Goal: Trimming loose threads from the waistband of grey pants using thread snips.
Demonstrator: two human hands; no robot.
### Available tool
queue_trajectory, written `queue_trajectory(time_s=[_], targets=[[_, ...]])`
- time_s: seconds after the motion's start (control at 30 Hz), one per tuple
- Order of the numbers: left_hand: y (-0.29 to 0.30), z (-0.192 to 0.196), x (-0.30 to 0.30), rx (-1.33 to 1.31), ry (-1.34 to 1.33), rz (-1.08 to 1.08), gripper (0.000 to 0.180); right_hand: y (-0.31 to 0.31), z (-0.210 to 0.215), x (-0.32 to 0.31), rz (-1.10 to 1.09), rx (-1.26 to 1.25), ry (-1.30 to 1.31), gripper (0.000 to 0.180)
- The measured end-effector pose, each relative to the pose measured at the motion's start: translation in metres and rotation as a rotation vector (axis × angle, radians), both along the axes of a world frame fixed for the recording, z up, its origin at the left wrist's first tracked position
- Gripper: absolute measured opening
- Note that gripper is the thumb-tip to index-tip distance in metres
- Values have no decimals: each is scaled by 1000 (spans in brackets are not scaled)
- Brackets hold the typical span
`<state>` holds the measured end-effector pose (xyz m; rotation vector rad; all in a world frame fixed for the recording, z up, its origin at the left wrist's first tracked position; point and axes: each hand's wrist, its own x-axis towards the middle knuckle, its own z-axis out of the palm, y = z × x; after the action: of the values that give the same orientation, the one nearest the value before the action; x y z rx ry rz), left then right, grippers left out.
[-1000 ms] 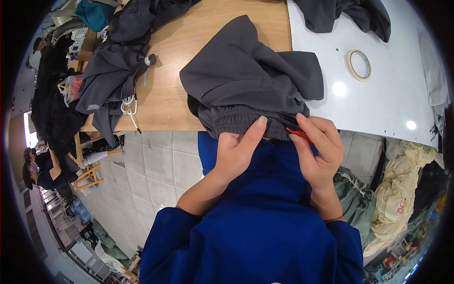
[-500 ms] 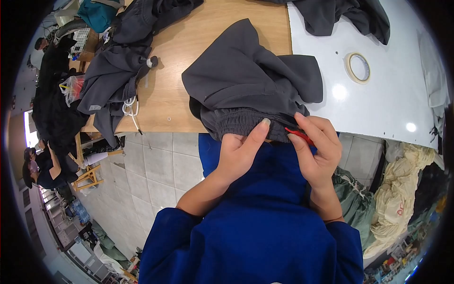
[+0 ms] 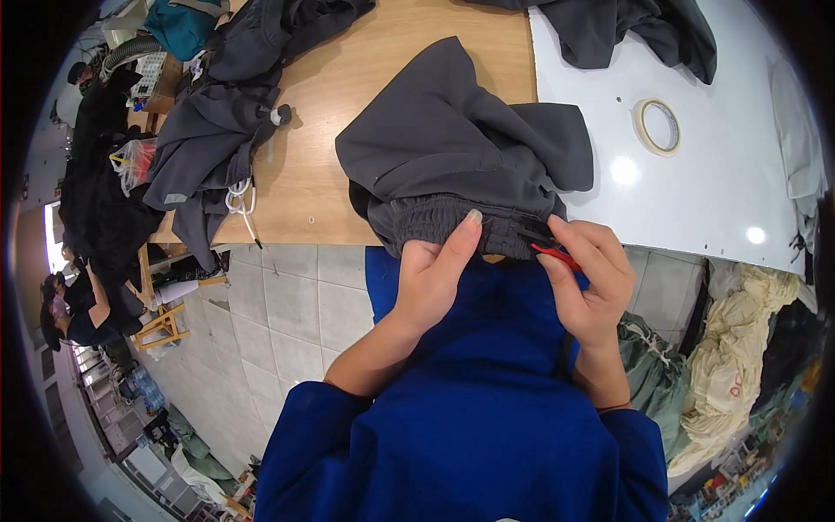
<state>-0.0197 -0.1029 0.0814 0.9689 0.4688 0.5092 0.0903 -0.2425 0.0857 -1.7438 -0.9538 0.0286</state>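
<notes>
Dark grey shorts (image 3: 435,130) lie bunched at the table's near edge, with their gathered elastic waistband (image 3: 426,222) toward me. My left hand (image 3: 435,274) pinches this waistband, thumb on top and fingers folded underneath, hidden by the cloth. In my right hand (image 3: 596,270) are small red-handled thread snips (image 3: 557,255), held between thumb and fingers. Their dark tips point left, against the right part of the waistband; the cloth's dark colour makes the exact contact hard to see.
More dark grey garments (image 3: 204,130) are heaped at the left, one with a white drawcord (image 3: 239,198). A tape roll (image 3: 657,127) lies on the white board (image 3: 600,113) at right. Cream sacking (image 3: 731,374) stands below it. Another person (image 3: 78,300) is at the far left.
My left hand has slid slightly left along the waistband. My right hand and the snips have shifted a little right and down, and the waistband looks more spread out.
</notes>
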Motion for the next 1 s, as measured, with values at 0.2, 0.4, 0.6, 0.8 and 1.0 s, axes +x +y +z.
queue_trajectory(time_s=[0.2,0.4,0.6,0.8,1.0], targets=[[0,-5,-3,-14,-13,-19,25,2,0,-5,-40,-3,-23,41],[1,-6,-7,-15,-71,-75,24,2,1,-4,-27,-9,-75,41],[0,-3,-5,0,13,-56,24,2,-2,-7,-39,3,-91,41],[3,-2,-6,-97,-54,-112,23,1,-3,-7,-40,19,-101,41],[2,-1,-6,-98,-51,-107,22,1,1,-6,-35,-8,-141,42]])
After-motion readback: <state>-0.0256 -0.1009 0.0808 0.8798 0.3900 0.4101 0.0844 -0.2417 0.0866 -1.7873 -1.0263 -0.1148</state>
